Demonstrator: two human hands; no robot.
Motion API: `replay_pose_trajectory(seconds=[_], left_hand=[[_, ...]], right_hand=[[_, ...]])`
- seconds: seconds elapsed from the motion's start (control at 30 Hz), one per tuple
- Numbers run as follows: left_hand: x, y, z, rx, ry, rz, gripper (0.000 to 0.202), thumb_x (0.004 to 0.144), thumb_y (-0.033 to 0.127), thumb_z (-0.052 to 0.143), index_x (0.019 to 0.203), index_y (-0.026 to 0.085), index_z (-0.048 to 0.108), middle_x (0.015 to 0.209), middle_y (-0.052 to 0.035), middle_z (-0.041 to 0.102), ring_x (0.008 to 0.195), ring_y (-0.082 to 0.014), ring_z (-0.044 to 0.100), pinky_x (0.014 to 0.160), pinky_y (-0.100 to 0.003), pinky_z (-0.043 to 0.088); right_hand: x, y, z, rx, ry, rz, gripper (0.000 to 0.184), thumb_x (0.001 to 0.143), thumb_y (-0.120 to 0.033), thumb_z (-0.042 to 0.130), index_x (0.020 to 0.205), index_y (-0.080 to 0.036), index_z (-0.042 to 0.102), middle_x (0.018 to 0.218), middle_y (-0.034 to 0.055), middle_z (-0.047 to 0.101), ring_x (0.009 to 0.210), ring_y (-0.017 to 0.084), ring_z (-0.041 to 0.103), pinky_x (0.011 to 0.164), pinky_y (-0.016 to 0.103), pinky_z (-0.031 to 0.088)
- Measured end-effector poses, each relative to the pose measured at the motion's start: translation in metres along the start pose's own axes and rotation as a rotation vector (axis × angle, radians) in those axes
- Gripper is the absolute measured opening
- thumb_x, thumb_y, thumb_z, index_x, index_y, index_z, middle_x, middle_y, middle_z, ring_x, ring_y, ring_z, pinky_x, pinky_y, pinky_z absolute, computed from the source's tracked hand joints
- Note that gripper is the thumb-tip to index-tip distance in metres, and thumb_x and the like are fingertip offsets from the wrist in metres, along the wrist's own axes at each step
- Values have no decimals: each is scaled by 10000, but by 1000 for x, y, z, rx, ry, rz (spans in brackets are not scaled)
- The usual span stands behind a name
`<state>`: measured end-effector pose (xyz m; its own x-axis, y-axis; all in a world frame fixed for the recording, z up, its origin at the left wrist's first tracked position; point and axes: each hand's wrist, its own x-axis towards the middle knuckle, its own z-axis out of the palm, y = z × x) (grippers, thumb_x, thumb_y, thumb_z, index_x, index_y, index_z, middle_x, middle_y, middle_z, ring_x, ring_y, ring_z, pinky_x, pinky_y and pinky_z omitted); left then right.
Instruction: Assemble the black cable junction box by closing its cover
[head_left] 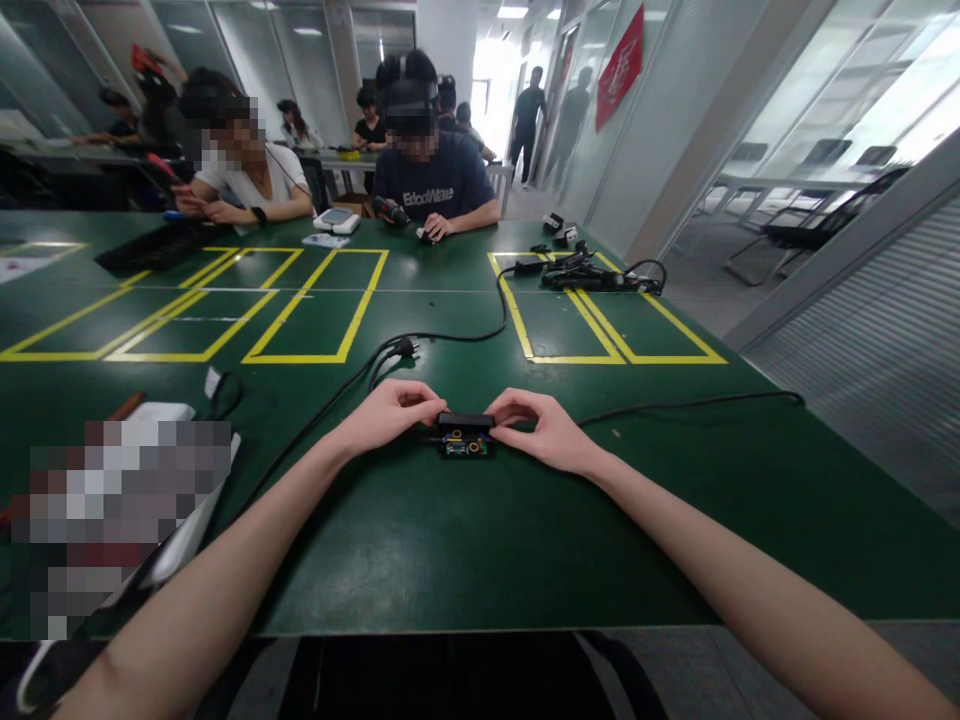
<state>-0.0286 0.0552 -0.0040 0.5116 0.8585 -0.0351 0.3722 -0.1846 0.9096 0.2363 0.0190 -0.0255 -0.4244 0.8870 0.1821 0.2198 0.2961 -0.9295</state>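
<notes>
A small green circuit board (466,446) with copper-coloured coils lies on the green table in front of me, in what looks like a black half-shell. Along its far side a black plastic cover (466,420) stands tilted up, so the components show. My left hand (396,412) pinches the cover's left end between thumb and fingers. At the opposite end, my right hand (538,430) grips the cover in the same way. Whether the cover touches the lower shell I cannot tell. A thin dark lead runs out at the board's left side.
A black cable with a plug (405,348) lies just beyond my left hand; another cable (690,402) runs off to the right. Bundled black cords (574,270) lie at the far right. A blurred object on a white tray (225,470) is at left. A co-worker (431,180) sits opposite.
</notes>
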Motion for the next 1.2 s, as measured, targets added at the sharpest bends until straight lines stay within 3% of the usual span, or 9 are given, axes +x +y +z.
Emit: replay_pose_trajectory(seconds=[0.17,0.33,0.63,0.87,1.2], left_hand=[[3,-5,4,-28,29,11,369,846,512,675,858,149,740,821,-47,737,778,-187,673,786,-331,546],[3,-4,8,-21,77,34,310,865,453,659,840,151,726,774,-35,715,734,-168,650,765,-314,530],[1,0,8,-11,45,45,389,858,533,656,856,151,728,782,-30,698,739,-169,635,734,-303,506],[2,-1,9,-60,20,16,374,841,516,679,866,146,724,820,-33,711,743,-165,652,746,-309,539],[0,4,9,-83,-9,-7,359,815,506,705,872,152,732,873,-49,738,803,-184,670,781,-329,550]], right_hand=[[1,3,2,25,57,-19,181,833,-318,755,949,-194,694,1154,80,746,904,184,749,875,374,638],[1,6,3,29,98,10,202,838,-319,739,996,-197,712,973,57,768,874,197,751,845,368,635],[1,3,3,25,79,-10,158,822,-319,747,866,-194,660,1060,74,750,882,197,737,851,386,622],[1,4,1,23,58,3,194,828,-354,765,899,-195,680,980,61,749,856,195,731,829,375,620],[1,3,-2,45,41,-23,265,921,-445,689,858,-188,707,1034,70,734,866,179,692,815,333,578]])
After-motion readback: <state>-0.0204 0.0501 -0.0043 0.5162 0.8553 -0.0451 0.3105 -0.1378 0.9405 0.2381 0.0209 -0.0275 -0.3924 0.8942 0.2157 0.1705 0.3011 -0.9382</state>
